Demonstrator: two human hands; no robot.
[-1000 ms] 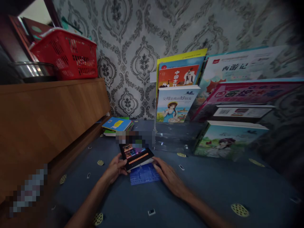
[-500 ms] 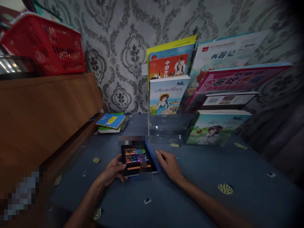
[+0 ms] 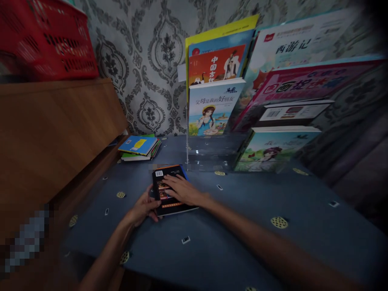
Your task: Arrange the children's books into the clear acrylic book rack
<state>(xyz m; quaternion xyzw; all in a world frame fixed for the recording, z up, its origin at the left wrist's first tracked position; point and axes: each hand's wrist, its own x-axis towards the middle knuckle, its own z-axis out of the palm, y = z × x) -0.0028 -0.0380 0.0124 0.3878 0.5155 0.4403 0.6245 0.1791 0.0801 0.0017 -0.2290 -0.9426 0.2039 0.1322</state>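
A book (image 3: 174, 207) with a black back cover, a barcode and small coloured pictures lies on the table in front of me. A blue edge (image 3: 184, 173) shows along its far right side; whether that is a second book I cannot tell. My left hand (image 3: 144, 207) grips the lower left edge, thumb on top and fingers at the side and underneath. Flat across the cover rests my right hand (image 3: 181, 190), fingers stretched out, hiding part of the pictures.
Behind the book, a clear acrylic rack (image 3: 187, 151) holds several upright books, among them a white one (image 3: 212, 107) and a green one (image 3: 266, 149). A small stack of books (image 3: 139, 145) lies at the back left. Beside the table stands a wooden cabinet (image 3: 57, 133) with a red basket (image 3: 63, 44) on top.
My right hand has moved left from beside the book onto its cover. The cover, blurred and partly raised before, now lies flat. The view has shifted slightly.
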